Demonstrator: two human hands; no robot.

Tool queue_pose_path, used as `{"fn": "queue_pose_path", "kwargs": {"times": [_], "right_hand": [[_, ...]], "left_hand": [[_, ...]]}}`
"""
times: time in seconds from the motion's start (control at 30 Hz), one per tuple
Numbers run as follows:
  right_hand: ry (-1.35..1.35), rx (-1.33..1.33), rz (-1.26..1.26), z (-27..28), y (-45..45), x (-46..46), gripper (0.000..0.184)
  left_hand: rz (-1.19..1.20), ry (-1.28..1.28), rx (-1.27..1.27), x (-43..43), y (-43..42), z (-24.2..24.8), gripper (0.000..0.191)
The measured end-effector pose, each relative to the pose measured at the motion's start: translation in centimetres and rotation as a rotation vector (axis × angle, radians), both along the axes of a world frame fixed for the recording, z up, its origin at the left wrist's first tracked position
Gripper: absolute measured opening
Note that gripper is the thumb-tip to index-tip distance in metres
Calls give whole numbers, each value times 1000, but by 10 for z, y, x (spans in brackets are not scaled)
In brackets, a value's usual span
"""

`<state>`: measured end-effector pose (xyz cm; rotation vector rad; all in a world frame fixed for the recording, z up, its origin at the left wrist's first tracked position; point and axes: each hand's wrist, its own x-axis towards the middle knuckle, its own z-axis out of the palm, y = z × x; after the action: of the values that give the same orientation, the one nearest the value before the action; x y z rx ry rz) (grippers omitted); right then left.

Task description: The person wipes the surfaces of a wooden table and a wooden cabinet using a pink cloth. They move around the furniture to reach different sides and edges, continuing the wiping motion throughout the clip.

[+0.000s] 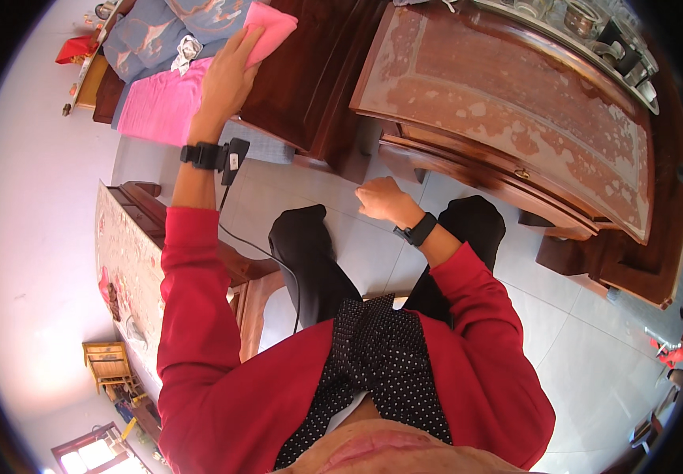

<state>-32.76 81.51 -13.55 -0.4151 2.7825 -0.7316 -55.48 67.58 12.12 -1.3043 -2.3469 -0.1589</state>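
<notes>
My left hand (229,74) reaches out to the upper left, its fingers over a folded pink cloth (270,32) at the corner of a dark wooden seat or bench (285,89). Another pink cloth (166,101) lies spread beneath and beside that forearm, next to grey-blue patterned cushions (146,44). A crumpled white tissue or wrapper (187,53) rests between cushion and cloth. My right hand (383,198) is curled above the tiled floor, near my knees, with nothing visible in it. Both wrists wear black straps; a cable runs from the left one.
A wooden table (495,89) with a worn, blotchy top stands in front at the right, bearing a tray (652,106) of glasses and cups. At the left is a cabinet or table with a floral cover (134,255). A small wooden chair (107,361) stands farther back.
</notes>
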Motion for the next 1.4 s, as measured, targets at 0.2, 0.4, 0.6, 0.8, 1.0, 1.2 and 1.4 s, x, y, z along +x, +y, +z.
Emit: {"fn": "queue_pose_path", "kwargs": {"times": [0.2,0.4,0.6,0.8,1.0,1.2,1.4], "right_hand": [[30,-3,-21,1,-1,3,15],[3,7,7,7,0,2,20],[45,-12,-42,11,3,5,15],[38,-14,-17,12,8,6,17],[42,-17,-11,13,6,5,21],[-7,20,-16,13,6,1,24],[-34,33,-37,13,9,-2,25]], "left_hand": [[29,33,-2,50,-30,-8,56],[107,92,2,91,-42,-19,60],[178,49,50,108,-52,-31,59],[150,-73,145,128,-66,-26,56],[62,100,5,117,-39,1,56],[-243,422,-261,6,69,15,39],[48,560,-992,-46,108,-19,22]]}}
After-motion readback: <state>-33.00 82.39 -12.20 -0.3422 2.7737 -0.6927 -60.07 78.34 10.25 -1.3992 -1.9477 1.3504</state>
